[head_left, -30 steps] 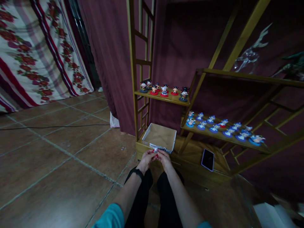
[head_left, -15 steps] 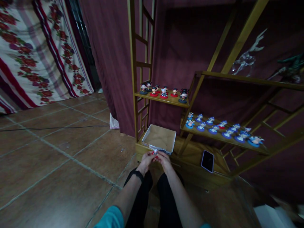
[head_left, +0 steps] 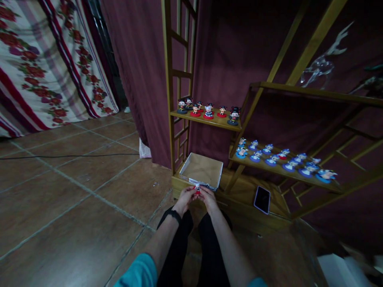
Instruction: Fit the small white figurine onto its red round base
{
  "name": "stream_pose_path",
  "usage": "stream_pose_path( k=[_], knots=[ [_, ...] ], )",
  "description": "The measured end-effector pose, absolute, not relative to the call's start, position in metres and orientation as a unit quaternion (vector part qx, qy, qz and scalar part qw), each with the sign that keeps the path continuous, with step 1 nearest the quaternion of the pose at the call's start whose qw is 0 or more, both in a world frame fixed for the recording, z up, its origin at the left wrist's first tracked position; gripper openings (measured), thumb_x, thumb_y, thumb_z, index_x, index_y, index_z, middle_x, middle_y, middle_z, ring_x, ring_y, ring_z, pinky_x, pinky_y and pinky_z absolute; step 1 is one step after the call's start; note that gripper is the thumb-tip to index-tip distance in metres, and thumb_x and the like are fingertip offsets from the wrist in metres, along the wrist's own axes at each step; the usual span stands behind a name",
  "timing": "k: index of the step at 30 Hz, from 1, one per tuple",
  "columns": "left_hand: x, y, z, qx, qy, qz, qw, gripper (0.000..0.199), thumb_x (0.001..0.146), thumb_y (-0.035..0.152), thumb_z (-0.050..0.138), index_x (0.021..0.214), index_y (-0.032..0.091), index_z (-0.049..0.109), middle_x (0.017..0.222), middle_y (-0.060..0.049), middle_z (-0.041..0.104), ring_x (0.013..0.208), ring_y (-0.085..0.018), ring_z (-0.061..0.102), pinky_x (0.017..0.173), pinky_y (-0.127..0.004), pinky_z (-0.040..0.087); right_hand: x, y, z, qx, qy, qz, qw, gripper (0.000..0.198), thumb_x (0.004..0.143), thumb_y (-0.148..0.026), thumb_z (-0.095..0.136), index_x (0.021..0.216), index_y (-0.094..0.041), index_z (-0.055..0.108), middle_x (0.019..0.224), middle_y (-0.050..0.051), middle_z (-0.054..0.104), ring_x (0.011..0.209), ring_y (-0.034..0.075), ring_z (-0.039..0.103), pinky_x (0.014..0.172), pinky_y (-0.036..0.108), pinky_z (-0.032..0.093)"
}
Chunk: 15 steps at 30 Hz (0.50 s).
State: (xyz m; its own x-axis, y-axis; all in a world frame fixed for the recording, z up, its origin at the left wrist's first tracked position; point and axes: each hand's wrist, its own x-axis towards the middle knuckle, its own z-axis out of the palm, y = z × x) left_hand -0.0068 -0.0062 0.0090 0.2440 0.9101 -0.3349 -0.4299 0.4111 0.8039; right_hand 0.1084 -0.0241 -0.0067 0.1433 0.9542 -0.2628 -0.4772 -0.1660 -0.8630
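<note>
Between my two hands is a small figurine [head_left: 197, 188] with a whitish head and a red base, held upright. My left hand [head_left: 186, 197] grips it from the left, and my right hand [head_left: 207, 197] from the right, fingers closed round the base. Just beyond my hands a shallow cardboard box [head_left: 201, 169] rests on the low wooden ledge of the shelf unit. On the upper left shelf [head_left: 206, 122] stand several figurines on red and black bases, one of them with a pale head [head_left: 208, 112]. The lower right shelf [head_left: 260, 164] bears rows of figurines on mostly blue and purple bases.
A phone or tablet [head_left: 262, 199] lies on the ledge to the right. On the top right shelf stands a clear glass deer-like ornament [head_left: 320, 69]. A purple curtain [head_left: 134, 71] hangs at left, and a black cable [head_left: 68, 156] crosses the tiled floor.
The figurine has risen slightly between my hands and shows more of its front. Both hands still hold it, and my view has shifted a little.
</note>
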Motion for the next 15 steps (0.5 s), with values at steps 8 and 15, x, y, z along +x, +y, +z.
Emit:
stream_pose_path(
  k=[8, 15],
  knots=[
    [-0.007, -0.0082, 0.0147, 0.286, 0.422, 0.452, 0.732, 0.016, 0.066, 0.013, 0.067, 0.081, 0.01, 0.062, 0.065, -0.006, 0.065, 0.051, -0.008, 0.058, 0.051, -0.017, 0.045, 0.1089, -0.0237, -0.0043, -0.467, -0.26, 0.595, 0.6, 0.035, 0.056, -0.033, 0.072, 0.087, -0.017, 0.066, 0.078, 0.005, 0.069, 0.063, 0.015, 0.064, 0.063, 0.03, 0.052],
    [-0.0082, -0.0093, 0.0167, 0.259, 0.401, 0.455, 0.752, 0.019, 0.072, 0.014, 0.061, 0.091, 0.01, 0.061, 0.07, -0.008, 0.066, 0.056, -0.01, 0.06, 0.056, -0.019, 0.049, 0.1085, -0.0266, -0.0031, -0.46, -0.259, 0.6, 0.601, 0.04, 0.056, -0.032, 0.072, 0.093, -0.018, 0.065, 0.086, 0.005, 0.069, 0.073, 0.017, 0.065, 0.067, 0.031, 0.051]
  ],
)
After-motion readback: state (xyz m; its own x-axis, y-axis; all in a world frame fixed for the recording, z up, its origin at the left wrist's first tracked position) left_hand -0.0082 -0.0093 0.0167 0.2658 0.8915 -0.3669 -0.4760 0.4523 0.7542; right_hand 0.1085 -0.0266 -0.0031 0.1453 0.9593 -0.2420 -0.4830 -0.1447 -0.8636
